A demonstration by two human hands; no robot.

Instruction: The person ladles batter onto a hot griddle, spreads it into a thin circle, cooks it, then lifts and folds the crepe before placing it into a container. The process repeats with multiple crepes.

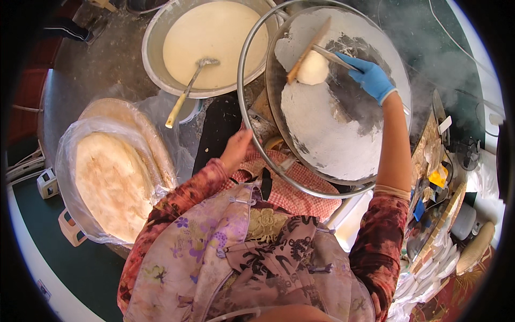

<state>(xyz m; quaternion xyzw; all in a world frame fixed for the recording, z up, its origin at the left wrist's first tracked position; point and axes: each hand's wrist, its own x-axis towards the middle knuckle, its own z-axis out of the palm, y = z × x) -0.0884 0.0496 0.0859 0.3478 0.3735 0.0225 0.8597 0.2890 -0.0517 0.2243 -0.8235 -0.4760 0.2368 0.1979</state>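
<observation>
Batter (313, 70) apparently being spread on griddle (355, 104); spreader (310, 48) gripped in R hand (371, 78). L hand (236, 150) (by metal ring (241, 88)): grip not determinable. Next, prob.: even coverage req'd.

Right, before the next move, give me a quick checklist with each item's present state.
1. Right hand gripping the spreader: ok, blue-gloved fingers wrap its handle.
2. Pale lump by the wooden blade: ok, it sits right beside it.
3. Pale layer covering the whole griddle: not ok, a dark area shows.
4. Left hand clear of the metal ring: cannot tell, it is close against it.
5. Ladle away from the griddle: ok, it is at the batter basin.
6. Griddle temperature: cannot tell.
</observation>
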